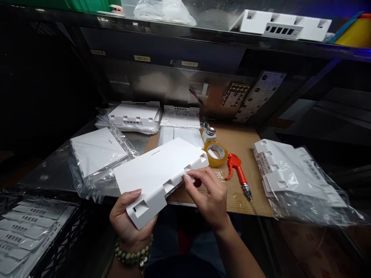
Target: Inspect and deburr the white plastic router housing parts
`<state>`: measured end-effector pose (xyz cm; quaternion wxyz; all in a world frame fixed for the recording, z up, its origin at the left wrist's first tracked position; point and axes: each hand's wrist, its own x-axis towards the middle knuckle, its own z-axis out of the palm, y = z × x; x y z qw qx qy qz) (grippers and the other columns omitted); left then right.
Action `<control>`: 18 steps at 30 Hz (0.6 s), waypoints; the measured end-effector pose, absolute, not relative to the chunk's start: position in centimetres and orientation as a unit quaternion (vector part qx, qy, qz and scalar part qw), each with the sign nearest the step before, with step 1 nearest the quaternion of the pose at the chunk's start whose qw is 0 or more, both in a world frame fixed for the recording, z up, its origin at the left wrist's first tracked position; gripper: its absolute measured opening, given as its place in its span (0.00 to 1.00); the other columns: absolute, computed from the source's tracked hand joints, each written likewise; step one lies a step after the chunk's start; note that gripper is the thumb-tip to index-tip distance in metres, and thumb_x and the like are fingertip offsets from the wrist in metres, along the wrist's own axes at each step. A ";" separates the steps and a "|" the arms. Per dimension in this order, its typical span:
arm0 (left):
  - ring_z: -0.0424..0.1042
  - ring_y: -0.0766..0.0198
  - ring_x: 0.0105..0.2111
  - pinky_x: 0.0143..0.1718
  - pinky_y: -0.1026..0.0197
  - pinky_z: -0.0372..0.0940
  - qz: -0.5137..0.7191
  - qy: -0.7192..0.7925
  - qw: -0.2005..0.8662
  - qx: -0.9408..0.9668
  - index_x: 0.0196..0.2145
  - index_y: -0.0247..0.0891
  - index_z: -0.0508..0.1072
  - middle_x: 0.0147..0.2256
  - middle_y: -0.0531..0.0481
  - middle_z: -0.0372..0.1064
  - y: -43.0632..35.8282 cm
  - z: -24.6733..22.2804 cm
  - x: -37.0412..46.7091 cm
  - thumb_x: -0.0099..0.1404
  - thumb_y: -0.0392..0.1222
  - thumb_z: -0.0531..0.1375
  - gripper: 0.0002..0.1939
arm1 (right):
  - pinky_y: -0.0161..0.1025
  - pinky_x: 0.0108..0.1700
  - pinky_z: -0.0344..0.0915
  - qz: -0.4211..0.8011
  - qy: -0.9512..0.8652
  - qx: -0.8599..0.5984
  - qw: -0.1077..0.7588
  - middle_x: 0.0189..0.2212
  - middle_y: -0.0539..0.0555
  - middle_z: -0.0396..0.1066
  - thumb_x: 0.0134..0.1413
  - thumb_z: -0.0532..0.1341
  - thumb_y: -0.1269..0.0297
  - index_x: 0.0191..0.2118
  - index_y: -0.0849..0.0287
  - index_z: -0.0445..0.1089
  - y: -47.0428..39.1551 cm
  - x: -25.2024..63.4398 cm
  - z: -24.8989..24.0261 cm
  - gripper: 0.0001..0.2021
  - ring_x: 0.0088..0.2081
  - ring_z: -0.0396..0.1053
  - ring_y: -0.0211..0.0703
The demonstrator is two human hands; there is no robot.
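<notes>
A white plastic panel (156, 164) with small lettering is tilted above the front edge of the bench. My left hand (131, 216) is closed on its lower left end, the thumb on top and the palm beneath. At the notched long edge, my right hand (208, 193) pinches a small whitish piece of something between thumb and forefinger. What that piece is cannot be made out. Just beyond the panel lie a roll of yellowish tape (222, 155), a small jar with a metal top (209, 134) and a red air gun (238, 168).
Bagged white panels lie at the left (98, 150), at the back (135, 116) and at the right (290, 170). A black crate (62, 235) with stacked panels is at lower left. A metal shelf (185, 36) crosses above the cardboard-covered bench (255, 200).
</notes>
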<state>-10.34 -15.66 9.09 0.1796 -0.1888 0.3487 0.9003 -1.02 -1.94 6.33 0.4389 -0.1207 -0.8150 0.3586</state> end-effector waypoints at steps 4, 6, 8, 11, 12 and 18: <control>0.82 0.51 0.39 0.32 0.59 0.78 0.897 0.346 0.192 -0.199 0.56 0.44 0.74 0.39 0.52 0.83 -15.5 8.9 -10.3 0.54 0.26 0.55 0.33 | 0.38 0.34 0.69 0.353 -0.812 -0.135 0.445 0.33 0.52 0.73 0.63 0.64 0.71 0.43 0.55 0.76 -2.2 -1.0 6.3 0.06 0.31 0.70 0.39; 0.82 0.51 0.37 0.31 0.59 0.78 0.897 0.347 0.191 -0.199 0.56 0.44 0.75 0.38 0.52 0.82 -15.6 8.8 -10.3 0.55 0.27 0.55 0.32 | 0.38 0.34 0.69 0.353 -0.819 -0.122 0.435 0.33 0.52 0.73 0.63 0.64 0.72 0.43 0.56 0.76 -2.2 -1.0 6.3 0.06 0.31 0.70 0.39; 0.81 0.52 0.34 0.30 0.58 0.78 0.899 0.347 0.183 -0.195 0.56 0.43 0.75 0.37 0.51 0.82 -15.6 8.7 -10.3 0.54 0.28 0.57 0.31 | 0.38 0.35 0.69 0.355 -0.821 -0.121 0.430 0.33 0.52 0.73 0.63 0.64 0.71 0.43 0.56 0.76 -2.1 -1.0 6.3 0.05 0.31 0.70 0.39; 0.80 0.54 0.31 0.31 0.59 0.77 0.898 0.349 0.186 -0.193 0.56 0.42 0.75 0.36 0.51 0.82 -15.6 8.6 -10.2 0.53 0.28 0.58 0.32 | 0.38 0.35 0.69 0.357 -0.814 -0.143 0.436 0.33 0.52 0.73 0.64 0.64 0.71 0.43 0.55 0.76 -2.2 -1.1 6.2 0.05 0.30 0.70 0.38; 0.80 0.55 0.30 0.31 0.60 0.77 0.898 0.349 0.189 -0.192 0.56 0.42 0.75 0.36 0.51 0.82 -15.5 8.5 -10.2 0.53 0.28 0.58 0.32 | 0.38 0.35 0.69 0.356 -0.814 -0.144 0.436 0.33 0.52 0.73 0.64 0.64 0.71 0.43 0.55 0.76 -2.5 -1.2 6.2 0.05 0.30 0.70 0.39; 0.82 0.53 0.33 0.36 0.57 0.78 0.902 0.321 0.211 -0.195 0.59 0.39 0.74 0.38 0.48 0.83 -15.0 8.8 -10.4 0.64 0.33 0.56 0.25 | 0.37 0.33 0.70 0.457 -0.790 -0.083 0.401 0.33 0.52 0.75 0.62 0.66 0.70 0.42 0.54 0.77 -4.6 -0.6 6.9 0.05 0.31 0.72 0.40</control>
